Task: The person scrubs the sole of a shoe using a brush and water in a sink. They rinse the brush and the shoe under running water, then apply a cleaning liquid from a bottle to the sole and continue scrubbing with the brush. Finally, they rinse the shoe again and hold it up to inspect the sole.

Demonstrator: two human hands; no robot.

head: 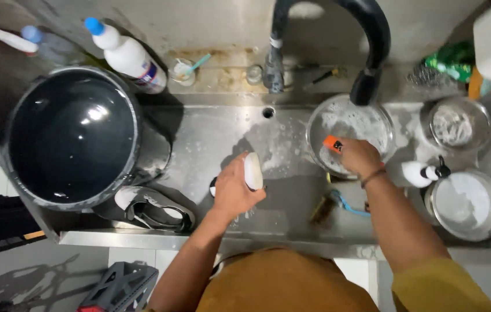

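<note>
1. Over the steel sink (222, 136), centre: left hand (233, 190), fingers wrapped around a pale shoe (253, 171). The shoe's whitish sole faces up, and its long axis runs roughly away from the body, toe end pointing to the back wall.
2. Right of that, a little apart: right hand (360, 156), closed on a brush with an orange end (331, 143), held at the near rim of a sudsy metal bowl (373, 118) under the black faucet (367, 46). The shoe lies to the left of this hand; the brush hand is the nearer free tool to it.
3. Shoe surface: smooth, off-white, wet-looking; upper hidden by the palm.
4. Sink left: large dark bucket (72, 136); a black-and-white shoe (153, 209) lies beside it on the near edge.
5. Sink right: two metal bowls of white powder or foam (468, 202), a small white bottle (422, 173).
6. Back ledge: white bottle with blue cap (127, 55).
</note>
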